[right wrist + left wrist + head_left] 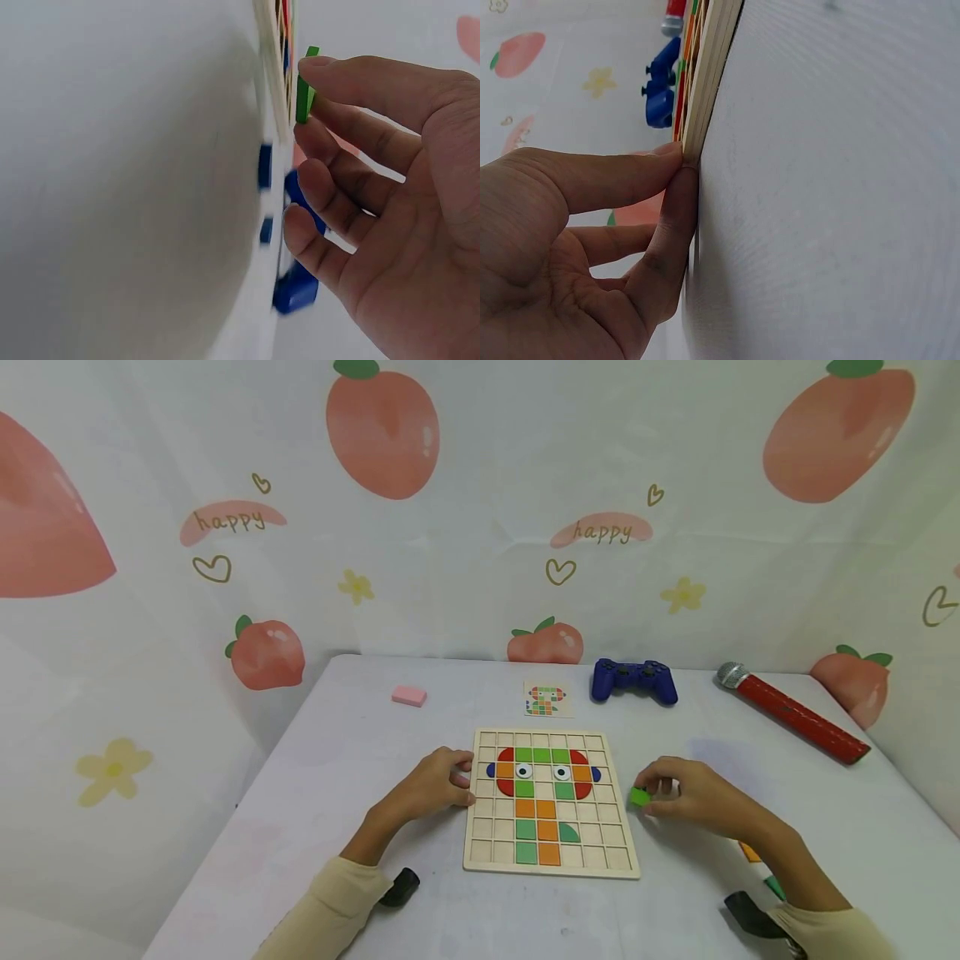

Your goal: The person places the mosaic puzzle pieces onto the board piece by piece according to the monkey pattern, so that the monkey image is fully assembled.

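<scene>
A square wooden grid board (480,852) lies on the table, partly filled with red, orange, green and blue tiles and two eye tiles (562,772). My left hand (437,783) pinches the board's left edge between thumb and finger, as the left wrist view shows closely. Beside the board's right edge, my right hand (686,793) pinches a bright green tile (304,94) between thumb and fingertips, held above the tabletop. Two small blue tiles (265,166) lie on the table below that hand; in the head view the hand hides them.
Behind the board lies a pattern card (548,700). A blue game controller (634,681) and a red microphone (802,717) are at the back right, a pink block (408,695) at the back left. Orange (749,852) and green tiles (774,887) show under my right forearm.
</scene>
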Available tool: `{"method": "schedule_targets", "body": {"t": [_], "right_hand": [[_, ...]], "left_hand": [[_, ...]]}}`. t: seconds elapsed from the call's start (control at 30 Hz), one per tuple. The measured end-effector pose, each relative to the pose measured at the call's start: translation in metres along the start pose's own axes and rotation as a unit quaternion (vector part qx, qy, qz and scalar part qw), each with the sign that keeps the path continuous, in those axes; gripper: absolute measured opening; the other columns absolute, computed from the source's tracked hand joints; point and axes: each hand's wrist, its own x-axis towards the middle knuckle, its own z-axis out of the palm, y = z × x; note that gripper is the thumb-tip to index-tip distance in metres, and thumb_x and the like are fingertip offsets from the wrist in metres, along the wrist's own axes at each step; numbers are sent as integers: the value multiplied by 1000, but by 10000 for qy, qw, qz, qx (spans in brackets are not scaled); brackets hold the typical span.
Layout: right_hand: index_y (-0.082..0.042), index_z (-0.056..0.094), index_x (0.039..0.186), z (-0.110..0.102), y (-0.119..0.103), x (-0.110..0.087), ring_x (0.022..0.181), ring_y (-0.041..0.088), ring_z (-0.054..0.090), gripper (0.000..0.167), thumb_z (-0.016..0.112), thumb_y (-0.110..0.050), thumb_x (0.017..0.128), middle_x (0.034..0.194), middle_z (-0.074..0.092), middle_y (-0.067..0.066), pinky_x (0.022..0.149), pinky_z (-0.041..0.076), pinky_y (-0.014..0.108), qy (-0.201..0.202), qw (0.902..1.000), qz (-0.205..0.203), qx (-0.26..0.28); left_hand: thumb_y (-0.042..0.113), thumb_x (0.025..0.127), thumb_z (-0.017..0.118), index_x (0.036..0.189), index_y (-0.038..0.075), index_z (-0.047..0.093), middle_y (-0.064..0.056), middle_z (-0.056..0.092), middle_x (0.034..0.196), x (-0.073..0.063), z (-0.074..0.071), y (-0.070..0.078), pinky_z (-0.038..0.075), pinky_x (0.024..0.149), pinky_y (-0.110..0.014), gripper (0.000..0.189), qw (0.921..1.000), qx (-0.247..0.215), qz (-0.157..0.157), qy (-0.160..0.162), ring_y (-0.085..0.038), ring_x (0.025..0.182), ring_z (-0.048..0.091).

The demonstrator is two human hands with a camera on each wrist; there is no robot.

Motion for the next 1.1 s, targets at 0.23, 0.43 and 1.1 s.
{"method": "schedule_targets", "body": {"t": [0.23,0.43,1.1], "right_hand": [[-14,75,111,13,-20,14,90,14,54,28,85,-23,86,94,62,-6,73,46,26,-124,9990,-408,121],[-17,75,109,24,-39,26,92,17,55,25,84,-28,89,94,62,-5,74,46,26,-450,9973,-534,213],[-21,75,112,57,-76,55,99,13,61,21,83,-27,93,109,68,-10,91,54,32,-1083,9860,-1239,252]], "left_hand": [[-2,83,85,143,-8,59,-8,62,117,0,0,0,60,84,-31,65,10000,-18,-33,3,-17,99,66],[-2,83,85,143,-8,60,-8,62,117,0,0,0,60,84,-31,65,10000,40,-41,3,-17,99,66],[-1,84,85,145,-7,58,-8,63,119,0,0,0,60,83,-31,66,10000,15,-89,-15,-17,98,65]]}}
